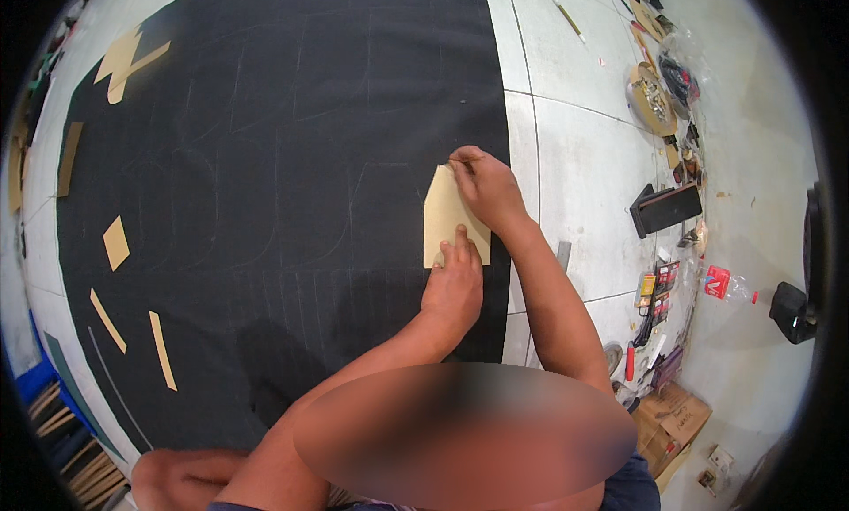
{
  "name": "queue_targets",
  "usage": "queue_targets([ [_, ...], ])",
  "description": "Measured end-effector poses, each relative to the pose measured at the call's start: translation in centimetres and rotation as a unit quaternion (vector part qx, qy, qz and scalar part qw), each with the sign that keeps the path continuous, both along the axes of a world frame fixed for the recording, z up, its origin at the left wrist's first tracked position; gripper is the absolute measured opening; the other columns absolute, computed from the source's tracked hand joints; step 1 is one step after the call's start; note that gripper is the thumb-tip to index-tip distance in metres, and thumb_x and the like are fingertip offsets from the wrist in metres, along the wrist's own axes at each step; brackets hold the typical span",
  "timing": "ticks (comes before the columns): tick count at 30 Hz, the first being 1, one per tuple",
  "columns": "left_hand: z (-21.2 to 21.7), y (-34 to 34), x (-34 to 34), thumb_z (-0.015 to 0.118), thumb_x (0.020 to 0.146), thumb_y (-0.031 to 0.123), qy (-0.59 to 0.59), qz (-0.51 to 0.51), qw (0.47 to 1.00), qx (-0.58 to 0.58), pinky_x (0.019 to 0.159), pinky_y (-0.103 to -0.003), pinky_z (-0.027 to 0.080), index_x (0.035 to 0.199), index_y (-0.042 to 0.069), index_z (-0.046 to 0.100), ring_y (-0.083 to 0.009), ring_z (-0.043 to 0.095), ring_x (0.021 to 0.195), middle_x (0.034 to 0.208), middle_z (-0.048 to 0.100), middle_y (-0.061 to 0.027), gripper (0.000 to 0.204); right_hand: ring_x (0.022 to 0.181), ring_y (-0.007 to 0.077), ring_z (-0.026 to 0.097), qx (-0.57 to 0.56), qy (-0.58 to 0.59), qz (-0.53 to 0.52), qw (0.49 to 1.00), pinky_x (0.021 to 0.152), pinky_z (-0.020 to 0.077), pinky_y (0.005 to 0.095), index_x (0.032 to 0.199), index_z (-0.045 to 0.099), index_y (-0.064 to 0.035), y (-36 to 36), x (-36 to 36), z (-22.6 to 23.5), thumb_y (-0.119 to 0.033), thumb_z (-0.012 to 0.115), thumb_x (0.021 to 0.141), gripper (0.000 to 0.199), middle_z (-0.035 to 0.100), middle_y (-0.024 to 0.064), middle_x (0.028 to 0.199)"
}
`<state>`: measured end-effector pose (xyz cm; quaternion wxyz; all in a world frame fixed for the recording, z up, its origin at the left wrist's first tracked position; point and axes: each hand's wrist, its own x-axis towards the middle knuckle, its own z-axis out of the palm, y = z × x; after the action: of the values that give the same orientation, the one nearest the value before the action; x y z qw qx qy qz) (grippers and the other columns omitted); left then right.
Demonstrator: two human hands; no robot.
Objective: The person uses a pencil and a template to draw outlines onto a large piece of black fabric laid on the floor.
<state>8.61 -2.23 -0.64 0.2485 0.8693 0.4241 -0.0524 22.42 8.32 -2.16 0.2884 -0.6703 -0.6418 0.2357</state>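
Observation:
A large black cloth (292,219) with thin pale drawn lines is spread over the floor. On its right part lies a cream card pattern piece (444,217), straight-sided below and narrowing at the top. My left hand (455,285) rests on the lower end of this piece, fingers stretched out and pressing it flat. At the narrow top edge, the fingers of my right hand (485,185) are pinched together against the card and cloth. Whatever they hold is too small and hidden to name.
More card pieces lie leftward: a cluster (119,69), a diamond (116,243) and narrow strips (163,352). A pen (568,19) lies on the white tiles. Along the right wall stand a round tin of small items (653,99), a black stand (665,210), a plastic bottle (730,284) and a cardboard box (676,415).

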Motion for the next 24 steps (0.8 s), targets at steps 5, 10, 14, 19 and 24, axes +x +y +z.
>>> queue_targets([
  [5, 0.7, 0.3, 0.3, 0.060, 0.091, 0.008, 0.024, 0.001, 0.999, -0.028, 0.102, -0.039, 0.058, 0.146, -0.017, 0.041, -0.0472, 0.047, 0.139, 0.162, 0.030, -0.0345, 0.063, 0.094, 0.0366, 0.073, -0.037, 0.008, -0.062, 0.997, 0.084, 0.0572, 0.0425, 0.109, 0.070, -0.0016, -1.8, 2.4, 0.3, -0.019, 0.063, 0.101, 0.020, 0.076, 0.0173, 0.102],
  [10, 0.8, 0.3, 0.5, 0.059, 0.099, 0.019, 0.078, -0.027, 0.996, -0.023, 0.104, -0.040, 0.057, 0.151, -0.011, 0.042, -0.0404, 0.047, 0.141, 0.166, 0.027, -0.0299, 0.063, 0.094, 0.0363, 0.072, -0.001, 0.011, -0.019, 1.000, 0.082, 0.0565, 0.0431, 0.108, 0.071, -0.0042, -1.4, 0.9, 0.3, -0.018, 0.064, 0.100, 0.017, 0.075, 0.0174, 0.100],
  [14, 1.2, 0.6, 0.4, 0.061, 0.098, 0.020, 0.076, -0.031, 0.996, -0.034, 0.103, -0.039, 0.057, 0.152, -0.011, 0.041, -0.0405, 0.048, 0.140, 0.166, 0.028, -0.0298, 0.065, 0.095, 0.0354, 0.073, -0.038, 0.026, -0.077, 0.996, 0.083, 0.0569, 0.0424, 0.110, 0.071, -0.0038, -1.9, 2.4, -0.1, -0.020, 0.063, 0.101, 0.020, 0.075, 0.0174, 0.102],
  [19, 1.5, 0.7, 0.2, 0.061, 0.097, 0.019, 0.074, -0.031, 0.996, -0.034, 0.102, -0.039, 0.058, 0.152, -0.012, 0.041, -0.0410, 0.049, 0.139, 0.166, 0.028, -0.0304, 0.065, 0.090, 0.0363, 0.074, -0.039, 0.028, -0.078, 0.996, 0.081, 0.0577, 0.0420, 0.110, 0.071, -0.0034, -2.1, 3.1, 0.1, -0.019, 0.062, 0.101, 0.020, 0.076, 0.0185, 0.102],
  [24, 1.3, 0.8, 0.3, 0.061, 0.097, 0.018, 0.058, -0.031, 0.997, -0.048, 0.102, -0.039, 0.058, 0.152, -0.012, 0.040, -0.0414, 0.049, 0.139, 0.166, 0.027, -0.0311, 0.066, 0.091, 0.0364, 0.074, -0.014, 0.008, -0.077, 0.997, 0.081, 0.0576, 0.0422, 0.110, 0.070, -0.0033, -2.3, 3.3, 0.1, -0.018, 0.062, 0.101, 0.019, 0.075, 0.0182, 0.102],
])
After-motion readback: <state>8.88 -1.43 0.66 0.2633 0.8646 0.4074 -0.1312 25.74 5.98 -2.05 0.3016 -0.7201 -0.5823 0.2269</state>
